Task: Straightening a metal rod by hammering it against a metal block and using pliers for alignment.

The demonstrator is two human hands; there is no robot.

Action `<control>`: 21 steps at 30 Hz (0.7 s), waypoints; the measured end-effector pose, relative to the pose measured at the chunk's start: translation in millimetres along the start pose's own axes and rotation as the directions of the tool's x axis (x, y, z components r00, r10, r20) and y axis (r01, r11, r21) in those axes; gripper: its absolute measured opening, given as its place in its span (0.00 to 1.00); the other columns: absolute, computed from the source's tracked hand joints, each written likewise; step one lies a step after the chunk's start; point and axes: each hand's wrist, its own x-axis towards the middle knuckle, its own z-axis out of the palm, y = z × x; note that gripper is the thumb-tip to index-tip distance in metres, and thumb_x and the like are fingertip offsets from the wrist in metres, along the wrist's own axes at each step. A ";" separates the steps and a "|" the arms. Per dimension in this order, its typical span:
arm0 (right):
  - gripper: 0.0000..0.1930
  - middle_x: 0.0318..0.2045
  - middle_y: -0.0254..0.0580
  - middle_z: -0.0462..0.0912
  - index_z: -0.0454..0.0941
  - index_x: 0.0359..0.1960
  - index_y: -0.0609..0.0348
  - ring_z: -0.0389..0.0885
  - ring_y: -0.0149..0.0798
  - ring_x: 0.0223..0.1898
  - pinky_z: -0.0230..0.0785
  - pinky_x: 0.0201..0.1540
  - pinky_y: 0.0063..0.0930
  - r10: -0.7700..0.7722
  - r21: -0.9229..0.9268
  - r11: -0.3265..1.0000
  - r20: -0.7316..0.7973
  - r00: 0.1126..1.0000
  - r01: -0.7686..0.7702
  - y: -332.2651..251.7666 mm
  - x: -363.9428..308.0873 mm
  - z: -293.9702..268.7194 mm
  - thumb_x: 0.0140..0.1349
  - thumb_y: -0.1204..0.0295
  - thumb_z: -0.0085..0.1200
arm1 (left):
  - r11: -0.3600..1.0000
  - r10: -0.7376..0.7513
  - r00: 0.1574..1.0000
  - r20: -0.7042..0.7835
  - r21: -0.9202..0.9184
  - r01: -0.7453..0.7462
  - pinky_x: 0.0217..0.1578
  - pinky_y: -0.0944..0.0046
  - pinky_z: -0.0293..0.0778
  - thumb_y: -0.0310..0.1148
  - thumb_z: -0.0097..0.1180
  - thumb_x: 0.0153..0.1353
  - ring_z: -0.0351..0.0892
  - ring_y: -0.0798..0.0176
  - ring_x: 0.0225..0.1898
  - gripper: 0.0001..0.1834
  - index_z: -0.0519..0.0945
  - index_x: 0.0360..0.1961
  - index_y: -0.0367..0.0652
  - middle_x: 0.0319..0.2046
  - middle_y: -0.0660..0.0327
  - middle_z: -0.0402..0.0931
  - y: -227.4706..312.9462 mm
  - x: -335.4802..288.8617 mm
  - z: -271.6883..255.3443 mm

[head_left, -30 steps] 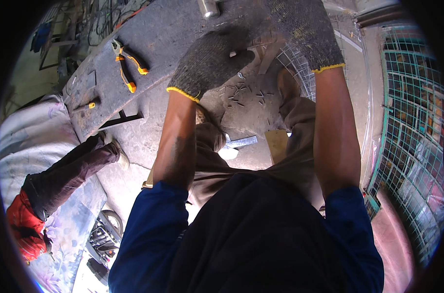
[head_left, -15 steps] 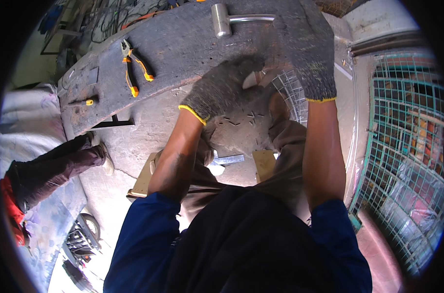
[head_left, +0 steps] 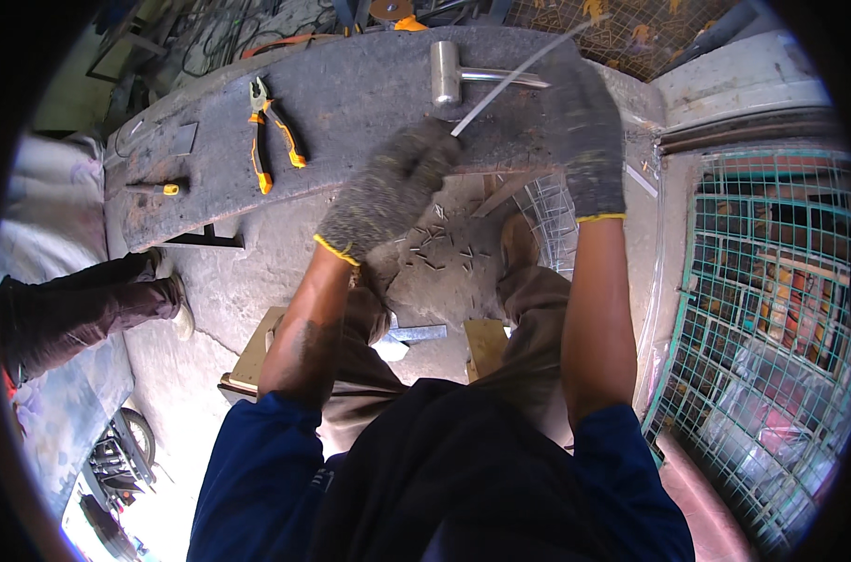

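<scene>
My left hand (head_left: 397, 178), in a dark knitted glove with a yellow cuff, is closed on the lower end of a thin pale metal rod (head_left: 506, 86). The slightly bent rod slants up to the right, past the far bench edge. My right hand (head_left: 580, 131), gloved alike, is over the right part of the bench. Its fingers are blurred, and their grip is unclear. A hammer (head_left: 446, 75) with a metal head has its handle pointing toward my right glove, where the handle's end is lost from sight. Pliers (head_left: 277, 140) with orange-black handles lie farther left on the dark bench (head_left: 350, 89).
Several short metal pieces (head_left: 433, 248) litter the floor between my feet. A yellow-handled tool (head_left: 158, 189) lies at the bench's left end. Green wire mesh (head_left: 725, 309) stands at right. Another person's legs (head_left: 88, 298) and a motorcycle wheel (head_left: 135, 436) show at left.
The pale rod has come into view, held up by my left hand. My left hand has shifted left in the picture. The view has tilted, showing more beyond the bench.
</scene>
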 end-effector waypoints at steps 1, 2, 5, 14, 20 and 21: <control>0.18 0.50 0.52 0.82 0.76 0.53 0.61 0.81 0.56 0.50 0.73 0.55 0.42 0.163 -0.307 0.944 0.125 0.979 -0.118 -1.1 -10.3 -11.4 0.67 0.62 0.56 | 0.998 -0.037 0.997 -0.071 0.052 0.040 0.41 0.62 0.77 0.39 0.49 0.74 0.79 0.59 0.38 0.16 0.80 0.53 0.41 0.37 0.56 0.78 1.4 1.4 -8.4; 0.18 0.50 0.52 0.82 0.76 0.53 0.61 0.81 0.56 0.50 0.73 0.55 0.42 0.150 -0.305 0.947 0.133 0.980 -0.104 -5.3 -10.7 -6.4 0.67 0.62 0.56 | 0.991 -0.072 0.986 -0.153 0.101 0.088 0.43 0.59 0.78 0.37 0.50 0.73 0.80 0.57 0.40 0.15 0.79 0.53 0.41 0.41 0.54 0.79 -0.9 0.4 -20.2; 0.21 0.63 0.52 0.72 0.75 0.57 0.52 0.73 0.57 0.60 0.67 0.62 0.51 0.334 -0.709 0.705 0.372 0.866 0.033 0.0 -9.7 7.8 0.64 0.59 0.54 | 0.812 0.332 0.932 -0.148 0.547 -0.202 0.53 0.55 0.75 0.34 0.49 0.71 0.78 0.48 0.52 0.15 0.79 0.53 0.41 0.51 0.51 0.78 -32.1 -2.1 -45.5; 0.32 0.65 0.49 0.70 0.68 0.66 0.46 0.68 0.56 0.66 0.57 0.69 0.50 0.304 -0.865 0.439 0.397 0.866 0.243 7.4 -7.6 29.5 0.60 0.54 0.61 | 0.892 -0.072 0.988 -0.136 0.435 0.125 0.52 0.56 0.75 0.39 0.53 0.68 0.80 0.47 0.51 0.18 0.81 0.52 0.39 0.49 0.48 0.81 -29.9 -23.0 -88.7; 0.28 0.55 0.54 0.80 0.74 0.61 0.46 0.78 0.59 0.55 0.67 0.61 0.49 0.339 -0.806 0.579 0.375 0.863 0.122 25.8 -6.7 12.0 0.59 0.54 0.61 | 0.960 -0.217 0.960 -0.178 0.137 0.243 0.54 0.59 0.74 0.41 0.55 0.68 0.82 0.53 0.50 0.19 0.82 0.52 0.41 0.50 0.51 0.82 -30.9 -40.2 -107.7; 0.28 0.55 0.54 0.80 0.74 0.61 0.46 0.78 0.59 0.55 0.67 0.61 0.49 0.340 -0.809 0.575 0.372 0.864 0.122 27.8 -8.2 9.5 0.59 0.54 0.61 | 0.961 -0.215 0.961 -0.175 0.135 0.240 0.54 0.59 0.74 0.41 0.55 0.68 0.82 0.53 0.50 0.19 0.82 0.52 0.41 0.50 0.51 0.82 -30.2 -39.8 -107.5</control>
